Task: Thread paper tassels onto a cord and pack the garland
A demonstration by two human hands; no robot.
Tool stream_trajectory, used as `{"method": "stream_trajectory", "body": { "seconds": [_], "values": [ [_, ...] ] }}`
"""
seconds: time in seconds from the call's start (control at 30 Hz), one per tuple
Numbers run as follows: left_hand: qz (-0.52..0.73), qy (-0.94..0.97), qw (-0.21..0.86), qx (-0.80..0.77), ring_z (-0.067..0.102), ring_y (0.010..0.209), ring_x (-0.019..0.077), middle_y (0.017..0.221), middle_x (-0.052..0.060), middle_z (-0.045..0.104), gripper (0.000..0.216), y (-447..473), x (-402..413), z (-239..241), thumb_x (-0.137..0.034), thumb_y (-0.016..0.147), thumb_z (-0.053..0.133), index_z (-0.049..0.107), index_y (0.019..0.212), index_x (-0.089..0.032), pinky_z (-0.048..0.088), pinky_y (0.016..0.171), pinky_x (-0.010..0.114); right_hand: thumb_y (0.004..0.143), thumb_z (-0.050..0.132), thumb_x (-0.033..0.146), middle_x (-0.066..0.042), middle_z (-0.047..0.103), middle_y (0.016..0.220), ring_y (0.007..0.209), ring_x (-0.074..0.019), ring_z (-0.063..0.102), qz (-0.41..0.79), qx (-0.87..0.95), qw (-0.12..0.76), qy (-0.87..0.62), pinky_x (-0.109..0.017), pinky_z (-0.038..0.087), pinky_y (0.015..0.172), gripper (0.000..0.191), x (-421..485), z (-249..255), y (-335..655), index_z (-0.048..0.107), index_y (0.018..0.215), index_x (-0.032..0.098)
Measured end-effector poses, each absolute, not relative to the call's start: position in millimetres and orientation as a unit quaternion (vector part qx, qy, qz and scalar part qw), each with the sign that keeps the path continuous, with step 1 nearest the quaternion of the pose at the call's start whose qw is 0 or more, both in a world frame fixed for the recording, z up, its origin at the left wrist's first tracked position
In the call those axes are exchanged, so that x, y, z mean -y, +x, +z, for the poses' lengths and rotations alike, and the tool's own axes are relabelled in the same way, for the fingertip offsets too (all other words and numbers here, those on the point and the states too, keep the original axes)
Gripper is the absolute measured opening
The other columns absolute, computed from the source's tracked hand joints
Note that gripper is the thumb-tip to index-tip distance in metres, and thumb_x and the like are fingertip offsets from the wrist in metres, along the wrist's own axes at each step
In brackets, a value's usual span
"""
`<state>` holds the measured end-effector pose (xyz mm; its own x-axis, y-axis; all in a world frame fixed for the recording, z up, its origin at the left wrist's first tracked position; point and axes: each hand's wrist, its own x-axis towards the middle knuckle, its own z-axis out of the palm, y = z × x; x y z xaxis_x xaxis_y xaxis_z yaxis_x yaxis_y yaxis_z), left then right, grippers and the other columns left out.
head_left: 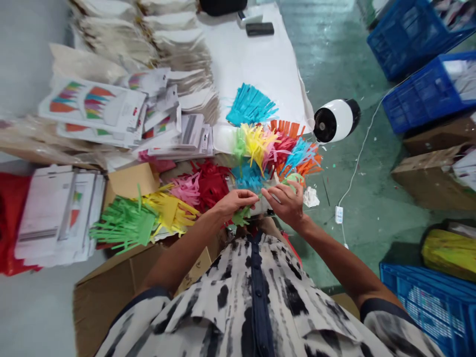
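Head view: left hand (236,201) and right hand (287,204) fingers pinch green fringed paper (241,216); print on packs (97,105) unreadable.

Viewed from my remote station: a white-covered table (256,59) carries a turquoise fringe pile (250,105), green fringes (124,224), yellow fringes (169,208), pink fringes (187,188) and red fringes (210,181), beside printed card packs (92,106) and cream paper stacks (174,34); a black case (259,29) lies at the far end.
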<state>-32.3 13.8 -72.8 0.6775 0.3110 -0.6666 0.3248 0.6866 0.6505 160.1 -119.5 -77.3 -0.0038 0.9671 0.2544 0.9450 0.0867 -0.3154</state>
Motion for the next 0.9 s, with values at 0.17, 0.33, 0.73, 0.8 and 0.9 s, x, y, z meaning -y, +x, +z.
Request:
{"method": "stream_trajectory", "body": {
  "seconds": [0.17,0.33,0.73,0.8,0.9],
  "values": [
    [0.009,0.344,0.850,-0.398,0.061,0.056,0.0101,0.070,0.004,0.072,0.051,-35.8,-6.7,-61.9,-0.049,0.053,0.100,0.076,0.081,-0.015,0.045,0.053,0.021,0.102,0.061,0.033,-0.002,0.081,0.098,0.102,-0.0237,0.069,0.062,0.621,0.312,-0.717,-0.050,0.037,0.110,0.020,106.5,-54.0,138.7,0.081,0.103,0.033],
    [0.148,0.455,0.800,-0.362,0.064,0.073,0.0125,0.079,0.002,0.074,0.035,-33.1,-8.9,-45.4,-0.046,0.061,0.097,0.078,0.073,-0.018,0.051,0.072,0.026,0.095,0.069,0.040,-0.003,0.081,0.091,0.086,-0.0226,0.073,0.263,0.457,0.518,-0.673,-0.039,0.056,0.082,0.019,83.7,-38.9,118.8,0.083,0.090,0.028],
    [0.322,0.487,0.716,-0.384,0.070,0.094,0.0203,0.089,0.003,0.075,0.029,-38.8,-26.6,-32.0,-0.045,0.071,0.087,0.072,0.074,-0.020,0.054,0.086,0.033,0.103,0.051,0.041,-0.003,0.070,0.093,0.082,-0.0178,0.063,0.312,0.540,0.438,-0.647,-0.030,0.051,0.076,0.030,86.2,-44.9,101.1,0.069,0.119,0.023],
    [0.359,0.473,0.713,-0.373,0.071,0.099,0.0205,0.091,0.002,0.075,0.035,-45.0,-41.5,-29.2,-0.047,0.072,0.087,0.065,0.072,-0.021,0.054,0.087,0.032,0.103,0.045,0.036,-0.001,0.065,0.080,0.075,-0.0172,0.059,0.314,0.575,0.392,-0.646,-0.029,0.046,0.071,0.028,96.2,-58.1,98.5,0.068,0.097,0.021],
    [0.434,0.426,0.720,-0.334,0.070,0.102,0.0184,0.096,0.001,0.074,0.040,-58.2,-64.7,-21.9,-0.051,0.072,0.088,0.062,0.074,-0.022,0.055,0.089,0.032,0.100,0.048,0.028,-0.001,0.067,0.077,0.073,-0.0176,0.059,0.315,0.584,0.324,-0.674,-0.029,0.045,0.069,0.022,111.7,-79.6,106.1,0.066,0.089,0.021]
  ]
}}
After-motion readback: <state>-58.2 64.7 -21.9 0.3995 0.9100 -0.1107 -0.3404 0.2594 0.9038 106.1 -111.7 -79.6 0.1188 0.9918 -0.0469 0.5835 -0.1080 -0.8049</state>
